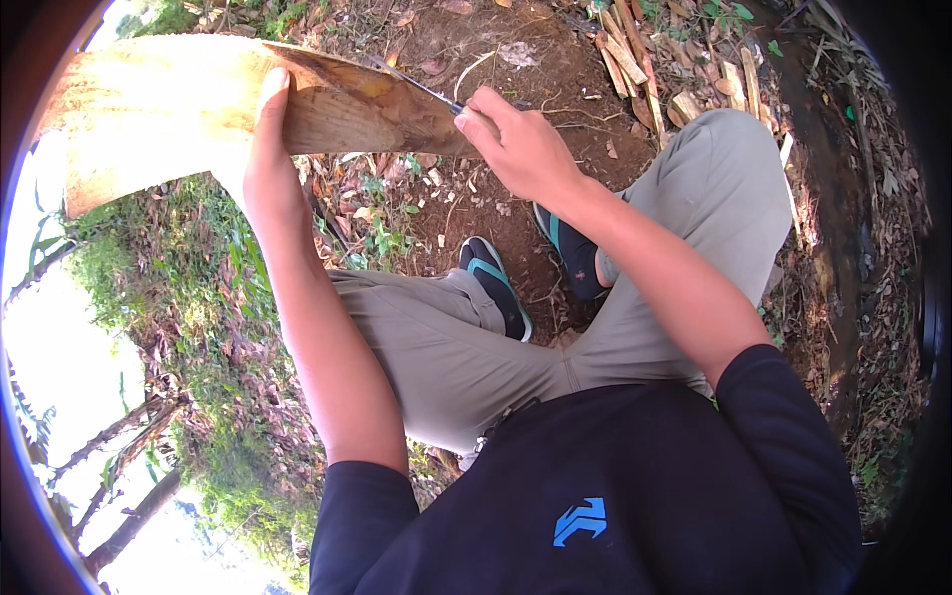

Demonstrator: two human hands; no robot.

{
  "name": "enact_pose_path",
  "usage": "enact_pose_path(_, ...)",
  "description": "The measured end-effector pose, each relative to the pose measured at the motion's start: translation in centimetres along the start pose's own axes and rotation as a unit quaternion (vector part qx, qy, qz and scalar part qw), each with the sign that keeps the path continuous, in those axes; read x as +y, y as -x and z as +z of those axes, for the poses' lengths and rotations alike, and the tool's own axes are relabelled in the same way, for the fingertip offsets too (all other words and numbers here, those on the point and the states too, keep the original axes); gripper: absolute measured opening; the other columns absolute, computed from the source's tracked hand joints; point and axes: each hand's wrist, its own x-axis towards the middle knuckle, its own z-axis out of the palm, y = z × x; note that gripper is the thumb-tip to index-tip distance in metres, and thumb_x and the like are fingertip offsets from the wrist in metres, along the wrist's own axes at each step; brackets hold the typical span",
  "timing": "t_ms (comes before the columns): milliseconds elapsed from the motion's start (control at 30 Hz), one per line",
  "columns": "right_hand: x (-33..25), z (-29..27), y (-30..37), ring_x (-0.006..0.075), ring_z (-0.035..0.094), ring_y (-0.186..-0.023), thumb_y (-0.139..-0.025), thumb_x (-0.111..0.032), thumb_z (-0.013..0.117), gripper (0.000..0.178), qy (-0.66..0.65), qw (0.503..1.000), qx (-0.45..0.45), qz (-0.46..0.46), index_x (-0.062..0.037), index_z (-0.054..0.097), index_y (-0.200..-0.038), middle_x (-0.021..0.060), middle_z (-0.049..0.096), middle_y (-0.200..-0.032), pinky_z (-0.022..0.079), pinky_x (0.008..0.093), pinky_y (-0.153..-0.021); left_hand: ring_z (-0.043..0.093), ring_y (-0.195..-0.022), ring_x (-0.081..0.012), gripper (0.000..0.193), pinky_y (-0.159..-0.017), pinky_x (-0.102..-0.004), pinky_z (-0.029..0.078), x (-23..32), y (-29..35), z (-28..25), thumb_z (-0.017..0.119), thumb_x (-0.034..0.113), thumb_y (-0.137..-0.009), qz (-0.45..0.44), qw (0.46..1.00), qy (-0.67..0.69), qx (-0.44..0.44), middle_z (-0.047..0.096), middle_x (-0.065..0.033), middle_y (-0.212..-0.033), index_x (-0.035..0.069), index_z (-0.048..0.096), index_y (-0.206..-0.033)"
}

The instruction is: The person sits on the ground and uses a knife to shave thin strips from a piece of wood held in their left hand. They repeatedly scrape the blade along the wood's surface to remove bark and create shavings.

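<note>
A wide, pale wooden board (342, 114) stretches across the upper left, its left part washed out by sunlight. My left hand (268, 164) grips its near edge, thumb lying over the broad face; the other fingers are hidden by the board. In my right hand (521, 149), closed in a fist, is a knife (417, 86) with a dark handle. Its thin blade points to the far left, along the board's far edge near the right end. Whether the blade touches the wood I cannot tell for sure.
Split wood sticks (625, 55) lie on the ground at the far right. Brown soil (550, 74) with leaves and chips surrounds my shoes (493, 283). My bent knee (739, 164) rises right of my right hand. Green plants (198, 268) grow on the left.
</note>
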Motion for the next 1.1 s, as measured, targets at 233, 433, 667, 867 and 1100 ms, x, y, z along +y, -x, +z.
enact_pose_path(233,5.1,3.0,-1.3,0.0454,0.064,-0.08,-0.099,-0.031,0.038,0.024,0.188,0.974,-0.069,0.106,-0.0084,0.043,-0.105,0.021,0.067,-0.086,0.05,0.0537,-0.07,0.053,-0.115,-0.016,0.045,-0.105,-0.0329,0.035,-1.3,-0.6,-0.2,0.063,0.026,-0.092,-0.026,1.0,-0.006,-0.004,0.061,-0.0081,-0.124,-0.003,0.058,-0.126)
enact_pose_path(433,6.7,2.8,-3.2,0.042,0.064,-0.087,-0.098,-0.032,0.042,0.027,-0.035,0.97,-0.108,0.215,-0.0068,0.048,-0.103,0.0216,0.066,-0.089,0.048,0.0509,-0.076,0.043,-0.125,-0.0163,0.05,-0.11,-0.0341,0.022,-4.1,-1.9,-2.0,0.055,0.032,-0.095,-0.013,1.0,0.011,-0.025,0.049,-0.0081,-0.137,-0.002,0.051,-0.132)
enact_pose_path(667,4.3,1.8,-1.4,0.0414,0.064,-0.075,-0.097,-0.038,0.043,0.032,0.02,0.992,-0.034,0.116,-0.0069,0.047,-0.101,0.018,0.065,-0.082,0.047,0.0525,-0.07,0.055,-0.104,-0.0127,0.041,-0.098,-0.0338,0.039,-1.2,-0.8,0.3,0.072,0.021,-0.086,-0.005,0.999,0.048,0.002,0.063,-0.0058,-0.114,-0.001,0.063,-0.119)
enact_pose_path(867,0.2,0.0,0.3,0.0423,0.065,-0.078,-0.098,-0.03,0.041,0.021,0.128,0.991,-0.017,0.029,-0.0107,0.049,-0.103,0.0191,0.067,-0.079,0.049,0.0536,-0.07,0.054,-0.11,-0.0146,0.044,-0.102,-0.0333,0.035,0.0,0.3,0.7,0.067,0.025,-0.09,-0.041,0.998,0.037,0.008,0.061,-0.007,-0.119,-0.002,0.06,-0.124)
enact_pose_path(1100,4.6,2.0,-0.9,0.0413,0.065,-0.088,-0.097,-0.029,0.044,0.023,0.193,0.972,-0.083,0.107,-0.0077,0.048,-0.105,0.0233,0.066,-0.092,0.049,0.0531,-0.077,0.051,-0.116,-0.0159,0.05,-0.106,-0.0336,0.032,-3.1,-2.0,-1.4,0.065,0.029,-0.092,-0.014,0.999,0.021,0.02,0.057,-0.0087,-0.126,-0.004,0.055,-0.128)
